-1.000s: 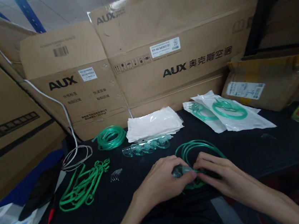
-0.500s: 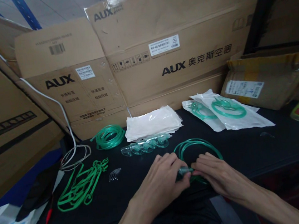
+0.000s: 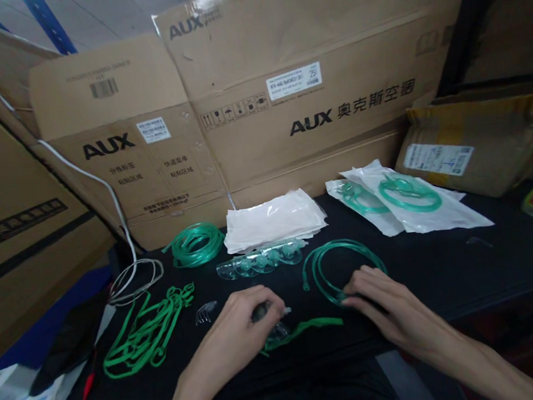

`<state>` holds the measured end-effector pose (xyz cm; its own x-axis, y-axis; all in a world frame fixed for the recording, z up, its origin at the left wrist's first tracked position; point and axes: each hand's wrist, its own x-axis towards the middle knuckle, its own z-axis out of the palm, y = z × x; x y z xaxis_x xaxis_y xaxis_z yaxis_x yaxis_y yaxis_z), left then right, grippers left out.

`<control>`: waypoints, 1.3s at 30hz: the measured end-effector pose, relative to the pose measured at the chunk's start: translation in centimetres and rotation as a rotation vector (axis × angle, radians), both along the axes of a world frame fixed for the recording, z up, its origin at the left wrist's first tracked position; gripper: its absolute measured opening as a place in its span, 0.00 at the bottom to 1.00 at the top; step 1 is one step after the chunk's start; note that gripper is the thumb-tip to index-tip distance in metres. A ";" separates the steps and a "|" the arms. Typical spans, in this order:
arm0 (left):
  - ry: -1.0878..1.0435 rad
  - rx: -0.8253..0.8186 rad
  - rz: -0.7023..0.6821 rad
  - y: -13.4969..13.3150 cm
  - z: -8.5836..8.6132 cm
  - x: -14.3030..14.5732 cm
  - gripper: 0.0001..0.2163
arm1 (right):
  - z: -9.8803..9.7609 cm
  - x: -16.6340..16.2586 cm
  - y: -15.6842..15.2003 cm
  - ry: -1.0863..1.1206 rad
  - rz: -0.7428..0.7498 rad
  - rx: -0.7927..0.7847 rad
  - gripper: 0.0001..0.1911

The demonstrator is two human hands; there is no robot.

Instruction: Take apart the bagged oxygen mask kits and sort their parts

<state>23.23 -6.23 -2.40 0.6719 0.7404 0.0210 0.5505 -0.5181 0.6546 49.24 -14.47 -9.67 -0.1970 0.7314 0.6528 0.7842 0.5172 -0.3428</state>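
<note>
My left hand (image 3: 249, 321) is closed around a small clear oxygen mask (image 3: 278, 333), mostly hidden under the fingers. From the mask a green elastic strap (image 3: 312, 328) trails to the right. My right hand (image 3: 378, 293) pinches the near side of a coil of green oxygen tubing (image 3: 320, 268), whose connector end points down at the coil's left. Beyond the hands lies a row of nested clear-green masks (image 3: 264, 261). To the left are a pile of green elastic straps (image 3: 150, 338) and several small clear-and-metal strips (image 3: 205, 312).
Behind stand large cardboard boxes (image 3: 250, 144). A stack of white pouches (image 3: 273, 221), another tubing coil (image 3: 197, 245) and packed pouches with tubing (image 3: 421, 208) lie along the back. A brown carton (image 3: 462, 145) stands at right; a white cable (image 3: 115, 198) hangs at left.
My hands have come apart: the left has moved left with the mask and its strap, now visible. My right hand stays near its place, holding the tubing coil, which has shifted slightly left.
</note>
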 end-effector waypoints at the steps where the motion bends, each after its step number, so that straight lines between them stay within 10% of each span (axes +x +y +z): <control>1: 0.013 0.014 0.031 0.1 -0.2 -0.3 0.09 | 0.1 0.0 -0.1 -0.018 -0.008 -0.016 0.10; 15: 0.364 0.565 -0.065 -0.1 -0.3 3.1 0.15 | -1.2 2.3 -2.0 -0.183 -0.086 0.011 0.17; 39: 0.162 0.488 -0.469 1.6 -1.4 7.2 0.12 | -3.1 2.0 -3.7 -0.178 -0.172 0.053 0.18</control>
